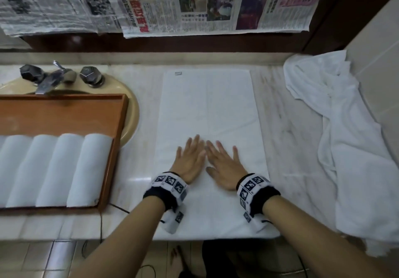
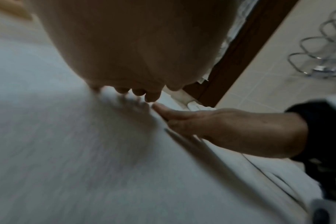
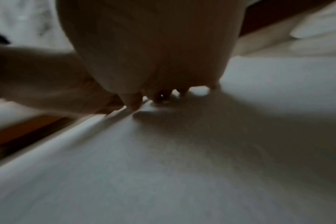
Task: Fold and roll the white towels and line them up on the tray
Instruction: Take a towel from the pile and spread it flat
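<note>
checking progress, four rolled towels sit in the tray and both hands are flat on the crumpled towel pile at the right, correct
Not quite. The head view shows both hands, left hand and right hand, flat on the spread towel in the middle; the crumpled towel pile lies untouched. Four rolled towels do show in the tray.

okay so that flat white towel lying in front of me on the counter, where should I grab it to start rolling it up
Probably the near short edge of the flat towel, by its two near corners, coming from your side of the counter. It lies long-side away from you, and your left hand and right hand already rest flat near that end, so rolling away looks easiest.
</note>
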